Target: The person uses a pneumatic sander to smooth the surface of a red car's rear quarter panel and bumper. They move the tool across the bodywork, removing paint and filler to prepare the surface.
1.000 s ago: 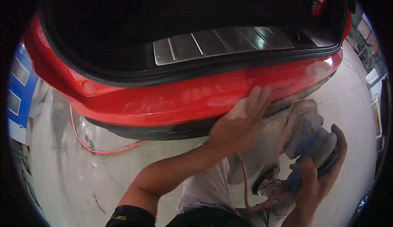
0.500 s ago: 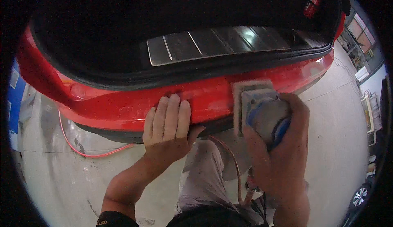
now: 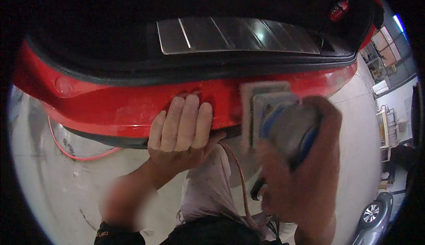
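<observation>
The red rear bumper of a car runs across the view below the dark, open boot. My left hand rests on its upper face near the middle, fingers stretched out, thumb pointing right along the lower edge. To the right, my right hand is wrapped round a dusty grey and blue power sander. The sander's square pad is over the bumper's right part; whether its underside touches the paint cannot be seen. My right hand is slightly smeared by motion.
A ribbed metal sill plate lines the boot edge. On the floor at left lies a red hose; a brownish hose hangs beside my leg. A grey car and a pale metal rack stand at right.
The view has shifted, so the bumper sits higher and further left. My left hand stays flat on it. My right hand still grips the sander, whose pad is now slightly closer to my left hand.
</observation>
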{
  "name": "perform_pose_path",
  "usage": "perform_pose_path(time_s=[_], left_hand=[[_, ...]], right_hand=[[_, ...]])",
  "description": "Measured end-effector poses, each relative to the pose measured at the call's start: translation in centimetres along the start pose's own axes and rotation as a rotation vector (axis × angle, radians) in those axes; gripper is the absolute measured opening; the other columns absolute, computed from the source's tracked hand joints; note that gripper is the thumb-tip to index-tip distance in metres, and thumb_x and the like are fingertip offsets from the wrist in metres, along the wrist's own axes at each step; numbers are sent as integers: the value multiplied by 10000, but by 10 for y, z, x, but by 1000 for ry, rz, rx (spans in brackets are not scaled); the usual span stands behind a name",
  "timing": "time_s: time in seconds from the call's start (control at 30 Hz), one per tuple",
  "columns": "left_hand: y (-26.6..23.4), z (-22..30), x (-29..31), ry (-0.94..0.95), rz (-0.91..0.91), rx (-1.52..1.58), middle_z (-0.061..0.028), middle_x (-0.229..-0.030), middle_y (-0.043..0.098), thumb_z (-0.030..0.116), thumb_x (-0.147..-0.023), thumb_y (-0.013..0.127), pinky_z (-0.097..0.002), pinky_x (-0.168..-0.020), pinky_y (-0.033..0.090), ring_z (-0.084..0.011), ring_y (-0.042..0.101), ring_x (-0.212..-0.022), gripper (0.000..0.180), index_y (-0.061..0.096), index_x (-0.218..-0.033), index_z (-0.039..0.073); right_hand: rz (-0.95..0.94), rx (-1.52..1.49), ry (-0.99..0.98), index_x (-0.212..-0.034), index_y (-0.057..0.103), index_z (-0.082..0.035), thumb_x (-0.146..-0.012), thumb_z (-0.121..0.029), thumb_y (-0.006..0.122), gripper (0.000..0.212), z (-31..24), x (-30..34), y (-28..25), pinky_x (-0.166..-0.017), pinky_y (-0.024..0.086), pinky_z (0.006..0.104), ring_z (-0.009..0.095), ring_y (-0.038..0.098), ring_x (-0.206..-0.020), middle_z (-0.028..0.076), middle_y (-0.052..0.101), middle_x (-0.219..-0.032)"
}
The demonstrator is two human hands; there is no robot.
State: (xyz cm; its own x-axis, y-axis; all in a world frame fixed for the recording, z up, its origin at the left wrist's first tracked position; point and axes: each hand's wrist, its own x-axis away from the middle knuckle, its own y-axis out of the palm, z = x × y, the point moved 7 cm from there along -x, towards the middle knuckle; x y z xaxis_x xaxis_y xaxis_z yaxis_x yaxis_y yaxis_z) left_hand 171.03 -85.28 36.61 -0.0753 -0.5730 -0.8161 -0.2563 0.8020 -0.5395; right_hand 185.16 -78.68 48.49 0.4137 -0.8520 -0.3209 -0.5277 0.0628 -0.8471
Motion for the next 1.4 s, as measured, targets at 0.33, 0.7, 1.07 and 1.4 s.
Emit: perform_pose_path(time_s=[0.33,0.7,1.07,1.4], left_hand=[[-2,-1,-4,-7,0,30,-127,-1333,524,504,-972,477,-469,-1026,333,-316,475,-1239,543,497,-1303,74],[-2,-1,-8,-15,10,3,-106,-1308,543,501,-936,525,-432,-1010,355,-289,487,-1230,522,544,-1270,101],[-1,1,-11,-28,-54,-7,-117,-1316,546,486,-972,481,-453,-1023,351,-313,478,-1236,507,570,-1253,74],[0,-2,-9,5,-12,35,-127,-1327,551,491,-944,527,-470,-995,375,-321,486,-1232,511,566,-1257,89]], right_hand=[[40,58,40,-1318,394,2,-814,-164,643,586,3,-7,-5,-770,503,362,264,606,-868,213,583,-1022],[135,14,112,-1329,396,-16,-835,-243,657,604,8,1,-1,-782,495,337,231,589,-900,183,573,-1043],[240,0,34,-1302,423,-13,-867,-277,649,557,7,-3,-5,-749,483,312,201,564,-878,158,560,-1023],[344,-23,17,-1309,432,-7,-860,-275,653,567,7,-5,-7,-741,468,299,182,541,-854,134,554,-1030]])
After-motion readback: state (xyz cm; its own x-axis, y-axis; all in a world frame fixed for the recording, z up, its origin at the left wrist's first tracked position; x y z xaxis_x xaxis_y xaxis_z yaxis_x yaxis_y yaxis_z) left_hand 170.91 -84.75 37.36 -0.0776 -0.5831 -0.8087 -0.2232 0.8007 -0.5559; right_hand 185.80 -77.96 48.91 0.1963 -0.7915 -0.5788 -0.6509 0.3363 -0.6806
